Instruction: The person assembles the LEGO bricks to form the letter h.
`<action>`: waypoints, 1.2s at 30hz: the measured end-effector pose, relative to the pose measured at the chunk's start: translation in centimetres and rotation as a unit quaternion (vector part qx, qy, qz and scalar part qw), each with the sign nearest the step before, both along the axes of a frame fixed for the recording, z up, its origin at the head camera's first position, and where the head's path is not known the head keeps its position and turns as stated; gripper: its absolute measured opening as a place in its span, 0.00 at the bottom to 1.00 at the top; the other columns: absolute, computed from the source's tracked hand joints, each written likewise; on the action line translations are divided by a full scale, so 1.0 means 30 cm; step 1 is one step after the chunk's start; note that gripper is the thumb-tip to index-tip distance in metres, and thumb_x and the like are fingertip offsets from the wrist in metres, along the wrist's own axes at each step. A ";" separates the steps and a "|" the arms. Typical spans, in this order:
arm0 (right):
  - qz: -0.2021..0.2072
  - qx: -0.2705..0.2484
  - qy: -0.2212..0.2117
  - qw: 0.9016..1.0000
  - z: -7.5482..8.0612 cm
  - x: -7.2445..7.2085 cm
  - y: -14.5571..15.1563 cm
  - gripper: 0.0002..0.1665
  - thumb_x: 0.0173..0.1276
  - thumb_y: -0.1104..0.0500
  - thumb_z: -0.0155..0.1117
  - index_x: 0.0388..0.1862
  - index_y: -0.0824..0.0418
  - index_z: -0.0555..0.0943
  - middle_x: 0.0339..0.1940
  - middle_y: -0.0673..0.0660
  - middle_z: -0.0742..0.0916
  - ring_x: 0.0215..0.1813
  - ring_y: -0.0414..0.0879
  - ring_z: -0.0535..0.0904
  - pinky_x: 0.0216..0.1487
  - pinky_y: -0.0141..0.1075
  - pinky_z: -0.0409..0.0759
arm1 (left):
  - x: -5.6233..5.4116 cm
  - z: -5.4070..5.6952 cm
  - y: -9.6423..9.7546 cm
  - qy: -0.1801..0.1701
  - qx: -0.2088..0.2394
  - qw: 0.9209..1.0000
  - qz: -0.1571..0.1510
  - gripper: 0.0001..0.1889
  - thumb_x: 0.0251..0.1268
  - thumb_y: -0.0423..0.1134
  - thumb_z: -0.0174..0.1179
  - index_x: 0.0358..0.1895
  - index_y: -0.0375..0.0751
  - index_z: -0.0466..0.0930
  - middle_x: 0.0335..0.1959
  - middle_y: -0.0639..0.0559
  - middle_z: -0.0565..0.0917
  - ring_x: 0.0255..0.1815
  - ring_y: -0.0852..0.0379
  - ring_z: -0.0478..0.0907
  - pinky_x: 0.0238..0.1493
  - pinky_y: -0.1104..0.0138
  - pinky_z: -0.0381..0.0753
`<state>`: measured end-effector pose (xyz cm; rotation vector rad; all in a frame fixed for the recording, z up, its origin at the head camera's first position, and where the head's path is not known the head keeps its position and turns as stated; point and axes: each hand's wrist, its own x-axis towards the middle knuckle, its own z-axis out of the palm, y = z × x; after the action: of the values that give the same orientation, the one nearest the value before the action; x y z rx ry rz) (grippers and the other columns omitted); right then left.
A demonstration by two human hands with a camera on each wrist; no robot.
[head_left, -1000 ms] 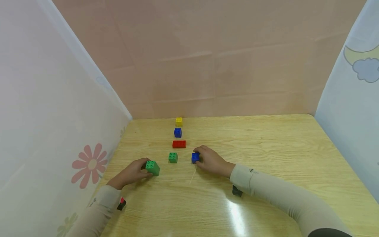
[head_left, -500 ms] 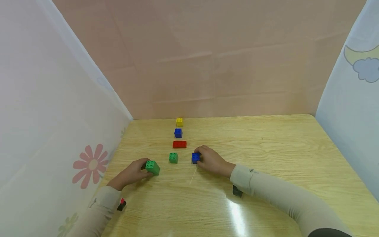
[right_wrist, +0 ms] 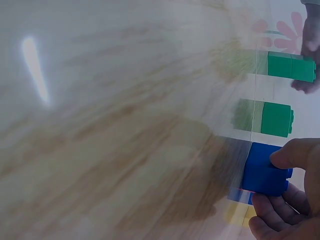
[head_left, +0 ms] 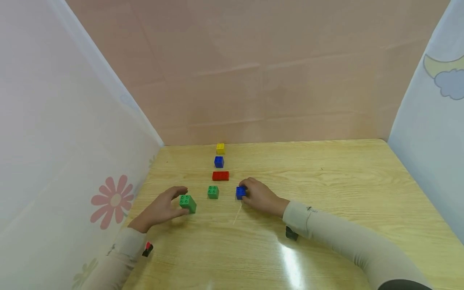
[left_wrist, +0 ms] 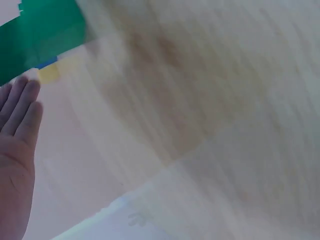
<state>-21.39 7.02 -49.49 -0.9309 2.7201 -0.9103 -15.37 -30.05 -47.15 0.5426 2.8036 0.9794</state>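
A stack of two green toy bricks (head_left: 188, 204) stands upright on the table at the left. Around it my left hand (head_left: 161, 207) is spread, the fingers off its far side and the thumb close to its near side; whether the thumb touches cannot be told. The left wrist view has straight fingers (left_wrist: 22, 107) beside the green stack (left_wrist: 47, 30). My right hand (head_left: 262, 197) pinches a blue brick (head_left: 240, 193) on the table between thumb and fingers, also plain in the right wrist view, where the blue brick (right_wrist: 265, 169) rests on the surface. Between the hands sits a single green brick (head_left: 213, 192).
Behind the green brick, a red brick (head_left: 220, 176), another blue brick (head_left: 219, 162) and a yellow brick (head_left: 220, 148) form a row toward the table's far edge. Patterned white side walls (head_left: 72, 121) and a brown back wall (head_left: 253, 80) enclose the wooden table (head_left: 326, 181).
My left hand has let go of the green stack: its fingers have spread away from it, and the stack stays in place. The right hand keeps its pinch on the blue brick.
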 end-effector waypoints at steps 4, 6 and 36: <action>0.003 -0.008 0.010 1.000 -0.003 -0.001 0.006 0.23 0.63 0.59 0.69 0.56 0.64 0.76 0.52 0.56 0.81 0.53 0.45 0.79 0.54 0.37 0.80 | -0.006 0.035 0.040 0.040 0.032 0.999 0.014 0.43 0.57 0.55 0.69 0.71 0.40 0.61 0.66 0.48 0.70 0.68 0.46 0.66 0.67 0.50 0.66; 0.005 -0.011 0.017 1.000 -0.006 0.000 0.009 0.23 0.63 0.59 0.69 0.56 0.64 0.76 0.52 0.56 0.81 0.52 0.45 0.79 0.53 0.36 0.80 | -0.007 0.057 0.075 0.050 0.064 0.996 0.024 0.42 0.59 0.52 0.69 0.72 0.40 0.60 0.67 0.48 0.69 0.69 0.46 0.65 0.68 0.51 0.65; 0.012 -0.013 0.021 1.000 -0.013 0.006 0.010 0.23 0.63 0.59 0.69 0.56 0.63 0.76 0.50 0.54 0.81 0.50 0.43 0.79 0.51 0.35 0.80 | 0.019 0.051 0.403 -0.127 0.135 0.972 0.144 0.42 0.70 0.42 0.60 0.78 0.37 0.44 0.77 0.41 0.52 0.76 0.43 0.50 0.72 0.48 0.55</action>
<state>-21.21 7.31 -49.90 -0.9957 2.7333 -0.9338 -14.79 -17.96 -45.62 0.0235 2.5775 1.3887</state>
